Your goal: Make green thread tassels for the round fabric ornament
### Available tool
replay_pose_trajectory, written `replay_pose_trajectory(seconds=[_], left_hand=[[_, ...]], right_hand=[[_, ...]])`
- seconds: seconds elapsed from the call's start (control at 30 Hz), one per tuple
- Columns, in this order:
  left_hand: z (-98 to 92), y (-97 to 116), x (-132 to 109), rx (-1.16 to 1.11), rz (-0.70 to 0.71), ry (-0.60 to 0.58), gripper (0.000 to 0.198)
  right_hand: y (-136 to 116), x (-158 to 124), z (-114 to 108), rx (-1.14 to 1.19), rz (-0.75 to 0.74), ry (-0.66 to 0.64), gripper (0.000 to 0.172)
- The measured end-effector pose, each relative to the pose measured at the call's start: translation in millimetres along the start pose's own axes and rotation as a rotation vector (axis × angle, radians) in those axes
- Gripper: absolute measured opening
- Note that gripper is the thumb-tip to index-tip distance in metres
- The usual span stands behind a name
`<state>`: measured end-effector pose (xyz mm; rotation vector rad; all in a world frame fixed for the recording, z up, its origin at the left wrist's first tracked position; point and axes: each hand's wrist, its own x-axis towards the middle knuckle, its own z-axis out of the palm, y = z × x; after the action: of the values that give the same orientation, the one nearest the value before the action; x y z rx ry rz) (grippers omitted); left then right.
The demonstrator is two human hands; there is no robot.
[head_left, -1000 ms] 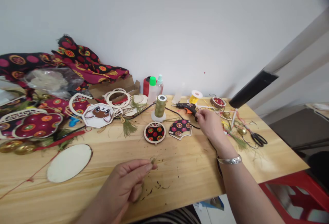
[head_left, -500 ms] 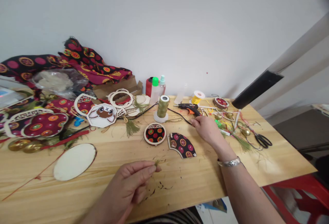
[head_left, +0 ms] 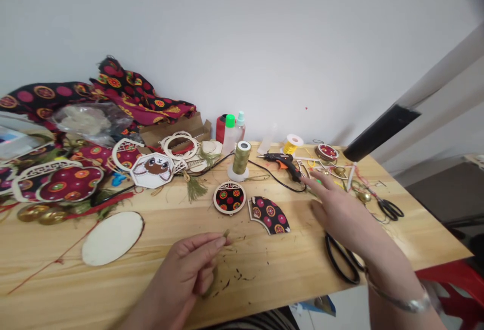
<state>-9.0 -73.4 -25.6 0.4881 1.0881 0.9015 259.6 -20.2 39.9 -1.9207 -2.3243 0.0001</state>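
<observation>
Because the green thread (head_left: 227,232) shows only a short tip above the left hand (head_left: 192,263), its hold seems to rest on thumb and finger, pinched together around it on the near side of the spool (head_left: 241,161). If that pinch eased, the strands could fan apart or drop among the dark scraps (head_left: 238,272), which lie on the table (head_left: 151,294) farther in front of the spool. The round ornament (head_left: 229,199) lies just in front of the spool, with the fan-shaped piece (head_left: 270,215) beside it, to the right; a loose strand might snag on either edge. To the right of the spool, the right hand (head_left: 342,211) has its fingers spread and appears to hold nothing; whether it touches anything I cannot tell. Black scissors handles (head_left: 334,268) show partly under its wrist, blades hidden, so a low sweep might knock them or meet an unseen edge. The glue gun (head_left: 285,162) lies right of the spool, near those fingers; if it is hot, a careless touch could burn, and a finger caught in its cord (head_left: 289,187) could drag it along
</observation>
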Motion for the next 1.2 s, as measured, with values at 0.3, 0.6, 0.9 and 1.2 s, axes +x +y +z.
replay_pose_trajectory(seconds=[0.3, 0.6, 0.9, 1.2], left_hand=[[3.5, 5, 0, -0.041, 0.013, 0.05, 0.023], [4.1, 5, -2, -0.036, 0.034, 0.041, 0.021], [7.5, 5, -4, 0.02, 0.057, 0.059, 0.023], [3.4, 3, -8, 0.146, 0.11, 0.1, 0.025]], right_hand=[[53, -83, 47, -0.105, 0.375, -0.271, 0.027], [51, -85, 57, -0.139, 0.418, -0.194, 0.031], [31, -96, 25, 0.667, 0.461, -0.02, 0.045], [-44, -76, 40, 1.05, -0.026, -0.589, 0.055]])
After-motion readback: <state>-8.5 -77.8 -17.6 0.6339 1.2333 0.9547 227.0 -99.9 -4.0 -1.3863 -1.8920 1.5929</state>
